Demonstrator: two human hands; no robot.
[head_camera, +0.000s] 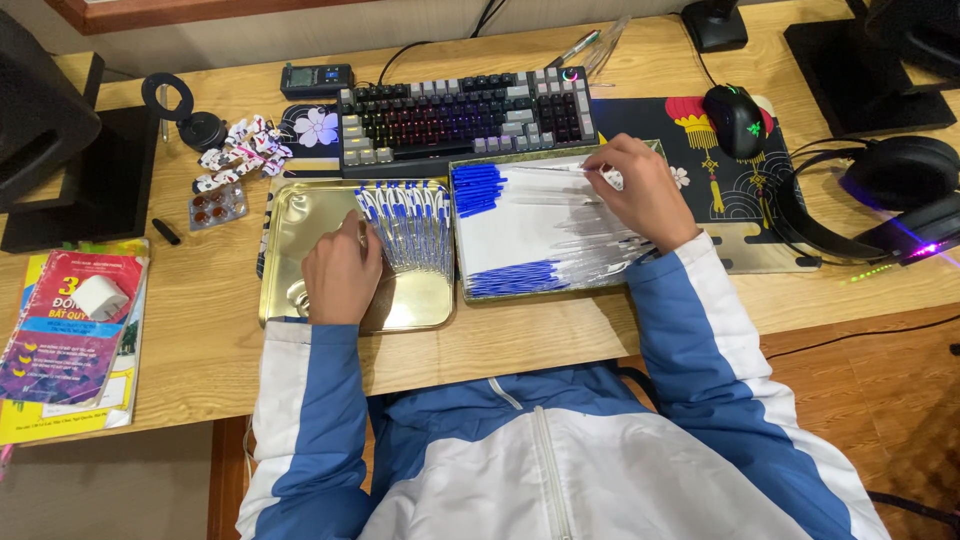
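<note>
Your left hand is resting fingers-down in the gold tray, touching the row of assembled blue-capped pens — holding nothing, so be keeping it light and the row square. Your right hand is pinching one clear pen barrel over the second tray of blue caps and barrels — be lifting it clear of the pile. You are sitting at a wooden desk carrying books, keyboard, mouse and headphones.

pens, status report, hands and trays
Left hand on row of assembled pens in gold tray. Right hand pinching one clear barrel over parts tray. Nothing in the way.
</note>
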